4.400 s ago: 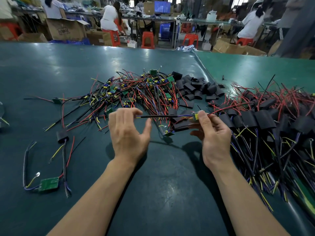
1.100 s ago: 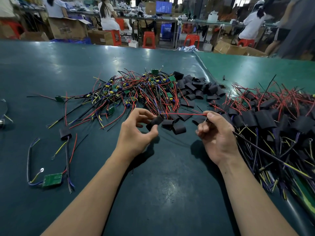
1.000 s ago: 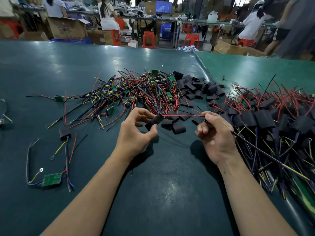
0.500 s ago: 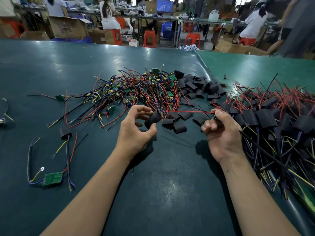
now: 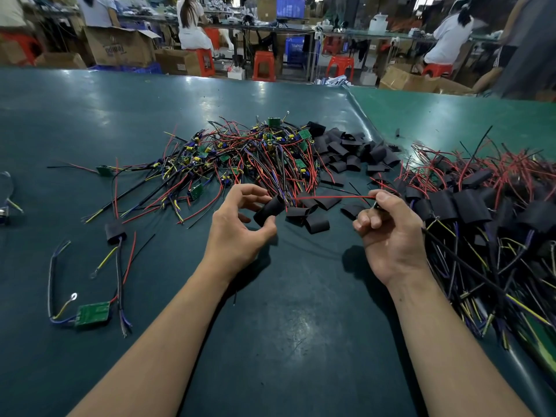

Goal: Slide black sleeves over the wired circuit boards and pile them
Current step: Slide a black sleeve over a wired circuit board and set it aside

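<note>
Head view: on the far left of the dark green rubber-topped worktop (image 5: 301,341) lies a stray green circuit board with blue, yellow and red wires (image 5: 91,314), unsleeved, and just beyond it a lone short black sleeve (image 5: 113,233) already on some wires; both sit apart from the main supply, probably set aside. Farther in, the tangled heap of bare wired circuit boards (image 5: 240,158) lies within easy reach as the feed stock. The left hand (image 5: 237,233) has its grip closed on a black tubular sleeve (image 5: 269,210), thumb below and fingers curled above, the tube's open mouth turned rightward so the wires can run through it. A thin red wire (image 5: 331,197) stretches taut from the sleeve's far end to the right hand (image 5: 388,236), whose grip pinches the wire ends between thumb and forefinger, apparently to draw the board into the tube. I cannot tell whether the board is inside yet. Loose flat black sleeves (image 5: 346,152) lie just behind the hands. At the right, the pile of sleeved boards (image 5: 469,206) collects finished pieces beside the pulling hand.
</note>
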The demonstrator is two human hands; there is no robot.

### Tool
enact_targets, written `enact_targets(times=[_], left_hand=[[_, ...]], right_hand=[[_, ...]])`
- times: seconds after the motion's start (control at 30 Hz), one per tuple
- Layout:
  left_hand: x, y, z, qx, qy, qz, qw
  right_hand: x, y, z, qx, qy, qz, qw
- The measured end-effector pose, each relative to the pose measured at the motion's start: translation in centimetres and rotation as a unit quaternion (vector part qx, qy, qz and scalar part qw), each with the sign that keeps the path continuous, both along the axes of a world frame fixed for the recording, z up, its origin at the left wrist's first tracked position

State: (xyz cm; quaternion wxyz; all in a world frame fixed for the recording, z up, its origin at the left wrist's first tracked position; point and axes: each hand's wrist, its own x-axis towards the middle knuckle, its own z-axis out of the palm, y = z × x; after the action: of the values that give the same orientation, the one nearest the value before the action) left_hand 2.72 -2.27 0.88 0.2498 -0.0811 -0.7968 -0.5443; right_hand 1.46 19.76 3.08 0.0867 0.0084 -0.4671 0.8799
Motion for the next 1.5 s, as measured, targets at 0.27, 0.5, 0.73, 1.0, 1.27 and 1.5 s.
enact_targets(times=[0.27,0.5,0.73,1.0,1.27,1.5], left_hand=[[0.1,-0.1,-0.1,-0.005,0.002,-0.007,1.000],[0.0,-0.1,-0.1,0.000,0.009,-0.005,1.000],[0.1,0.0,-0.2,-0.044,0.007,-0.030,0.999],[0.1,-0.1,-0.3,-0.029,0.003,-0.023,0.999],[0.1,0.1,-0.1,-0.009,0.011,-0.018,1.000],[-0.2,0.0,-0.4,-0.027,0.007,-0.002,1.000]], right_hand=[[0.3,-0.5,-0.1,0.023,-0.010,0.012,1.000],[0.4,-0.6,-0.3,0.067,-0.013,0.029,0.997],[0.2,-1.0,-0.8,0.094,0.002,0.031,0.995],[0.3,0.2,0.0,0.039,-0.011,0.012,0.999],[0.4,-0.1,-0.1,0.063,-0.006,0.024,0.998],[0.5,-0.3,-0.3,0.083,-0.008,0.061,0.995]])
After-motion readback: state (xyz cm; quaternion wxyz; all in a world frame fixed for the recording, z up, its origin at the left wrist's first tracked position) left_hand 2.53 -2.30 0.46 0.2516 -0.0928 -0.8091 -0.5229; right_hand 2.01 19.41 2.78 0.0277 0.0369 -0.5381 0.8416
